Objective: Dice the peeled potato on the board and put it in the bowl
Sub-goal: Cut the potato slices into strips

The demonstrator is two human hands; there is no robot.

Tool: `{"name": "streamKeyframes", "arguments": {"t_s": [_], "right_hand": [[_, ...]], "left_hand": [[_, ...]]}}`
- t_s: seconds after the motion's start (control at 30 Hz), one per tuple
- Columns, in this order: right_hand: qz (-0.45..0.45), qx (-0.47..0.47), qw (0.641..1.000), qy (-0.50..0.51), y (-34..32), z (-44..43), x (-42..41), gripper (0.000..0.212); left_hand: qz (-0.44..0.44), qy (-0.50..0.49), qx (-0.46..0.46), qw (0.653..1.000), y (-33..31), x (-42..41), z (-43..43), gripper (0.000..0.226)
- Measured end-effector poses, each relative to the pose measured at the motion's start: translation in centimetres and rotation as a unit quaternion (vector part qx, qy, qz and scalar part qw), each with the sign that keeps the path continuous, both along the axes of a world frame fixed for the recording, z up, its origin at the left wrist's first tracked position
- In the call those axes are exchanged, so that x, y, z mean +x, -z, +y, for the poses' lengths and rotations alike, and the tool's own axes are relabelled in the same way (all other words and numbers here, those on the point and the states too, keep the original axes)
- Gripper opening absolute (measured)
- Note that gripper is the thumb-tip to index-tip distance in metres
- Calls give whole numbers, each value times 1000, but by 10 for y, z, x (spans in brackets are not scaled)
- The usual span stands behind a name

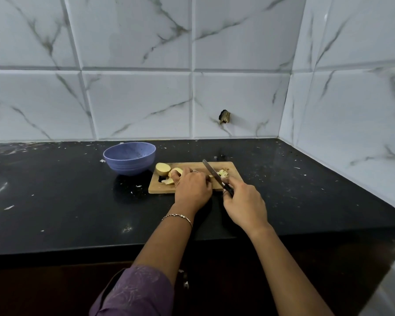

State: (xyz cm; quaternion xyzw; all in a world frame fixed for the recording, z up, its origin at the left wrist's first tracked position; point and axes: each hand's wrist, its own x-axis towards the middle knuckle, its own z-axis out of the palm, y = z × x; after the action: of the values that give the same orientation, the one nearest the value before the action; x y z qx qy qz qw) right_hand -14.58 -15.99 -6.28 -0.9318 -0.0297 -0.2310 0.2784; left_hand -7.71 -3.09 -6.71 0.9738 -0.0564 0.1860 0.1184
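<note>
A wooden cutting board (162, 189) is seen lying on a black, speckled countertop (55, 201), and a blue bowl (130, 166) is set just beside it, at about 10 o'clock from the board's centre. An uncut potato half (162, 169) is placed cut-face-up at the board's 10 o'clock corner, nearest the bowl. Next to it, a potato piece (177, 171) is held down on the board by the left hand (192, 188), whose fingers are bent over it with the palm turned downward; how much of the piece lies under the hand cannot be told. A thin pale slice (169, 181) is seen at 8 o'clock of that hand, touching the board. A knife (212, 173) is gripped by its dark handle in the right hand (244, 206), the fingers being curled closed around it; the blade is pointed toward 11 o'clock and is laid close against the left hand's 3 o'clock side. A small heap of diced bits (222, 173) is gathered at 2 o'clock on the board, just beyond the blade. A thin bracelet (178, 216) is worn on the left wrist and a ring (195, 171) on one left finger; a purple sleeve (135, 290) is rolled up the left forearm. White marbled tiles (135, 106) are seen behind the countertop at 12 o'clock.
</note>
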Motion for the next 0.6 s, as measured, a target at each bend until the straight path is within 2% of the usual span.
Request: {"name": "streamKeyframes", "arguments": {"t_s": [0.17, 0.6], "right_hand": [[18, -8, 1000, -1, -1, 2, -1, 34], [-17, -156, 988, 3, 1, 19, 2, 27]], "left_hand": [[3, 2, -2, 1000, 0, 0, 0, 31], [0, 1, -6, 1000, -1, -2, -1, 31]]}}
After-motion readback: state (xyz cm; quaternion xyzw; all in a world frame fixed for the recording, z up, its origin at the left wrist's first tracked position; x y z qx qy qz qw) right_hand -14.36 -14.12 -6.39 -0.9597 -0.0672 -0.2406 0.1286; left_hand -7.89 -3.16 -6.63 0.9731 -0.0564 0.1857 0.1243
